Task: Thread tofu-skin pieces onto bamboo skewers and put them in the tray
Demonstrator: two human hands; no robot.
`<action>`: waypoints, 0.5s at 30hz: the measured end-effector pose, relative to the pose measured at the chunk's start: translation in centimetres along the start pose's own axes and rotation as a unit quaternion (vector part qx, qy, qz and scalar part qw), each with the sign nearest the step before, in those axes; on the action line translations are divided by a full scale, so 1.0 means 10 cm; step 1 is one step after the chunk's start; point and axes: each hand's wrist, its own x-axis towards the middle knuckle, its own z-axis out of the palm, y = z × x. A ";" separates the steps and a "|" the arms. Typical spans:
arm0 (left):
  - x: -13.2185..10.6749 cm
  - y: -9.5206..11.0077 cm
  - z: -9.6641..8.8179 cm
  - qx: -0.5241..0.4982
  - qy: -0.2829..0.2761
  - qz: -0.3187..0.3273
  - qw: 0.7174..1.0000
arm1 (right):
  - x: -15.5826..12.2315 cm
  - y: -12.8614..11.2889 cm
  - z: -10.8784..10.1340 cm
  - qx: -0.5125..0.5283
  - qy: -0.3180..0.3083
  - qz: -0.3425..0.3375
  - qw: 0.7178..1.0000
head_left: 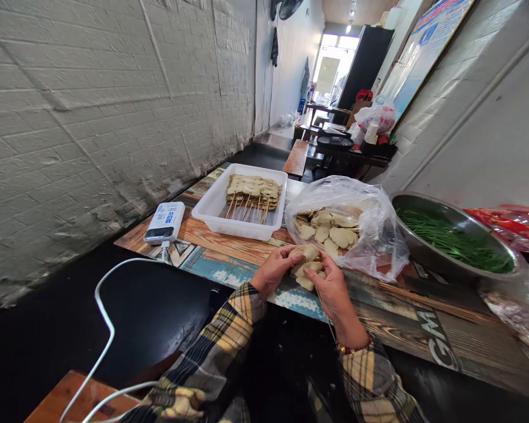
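Note:
My left hand (pixel 274 271) pinches the edge of flat beige food slices (pixel 306 254), thumb on top. On the other side my right hand (pixel 334 289) grips the lower slices and a thin wooden skewer (pixel 325 308) that runs back along its palm toward the wrist. The skewer's tip is hidden among the slices. Just beyond my hands lies an open clear plastic bag (pixel 379 235) with many loose slices (pixel 321 226) of the same kind. A white plastic tray (pixel 242 229) at the left holds a stack of skewered slices (pixel 253 188), their sticks pointing toward me.
A steel bowl (pixel 518 267) of green chives or similar greens stands at the right. Loose skewers (pixel 436 302) lie before it. A white device (pixel 164 222) with a cable (pixel 110 320) sits at the table's left end. Red packaging (pixel 511 223) lies far right.

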 end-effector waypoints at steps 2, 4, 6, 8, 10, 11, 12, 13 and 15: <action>0.00 0.00 -0.01 -0.018 -0.004 -0.014 1.000 | 0.00 0.01 0.03 0.008 0.006 -0.001 1.000; -0.01 -0.01 -0.01 -0.038 -0.001 -0.022 0.999 | 0.01 0.03 0.07 0.008 0.012 -0.005 1.000; -0.02 -0.02 -0.01 -0.059 0.004 -0.025 0.998 | 0.02 0.06 0.10 -0.007 0.018 -0.016 1.000; -0.02 -0.02 -0.02 -0.080 0.017 -0.021 0.996 | 0.03 0.08 0.10 -0.039 0.022 -0.028 0.999; -0.01 -0.02 -0.02 -0.103 0.044 -0.015 0.994 | 0.03 0.09 0.08 -0.074 0.022 -0.042 0.996; -0.01 -0.02 -0.02 -0.116 0.059 -0.012 0.991 | 0.02 0.09 0.05 -0.090 0.026 -0.052 0.994; 0.00 -0.02 -0.02 -0.128 0.073 -0.009 0.989 | 0.00 0.09 0.00 -0.106 0.035 -0.062 0.992; 0.00 -0.01 -0.02 -0.138 0.084 -0.006 0.987 | -0.02 0.08 -0.06 -0.123 0.046 -0.071 0.989; 0.00 -0.01 -0.01 -0.150 0.089 -0.002 0.985 | -0.10 0.06 -0.21 -0.173 0.066 -0.083 0.979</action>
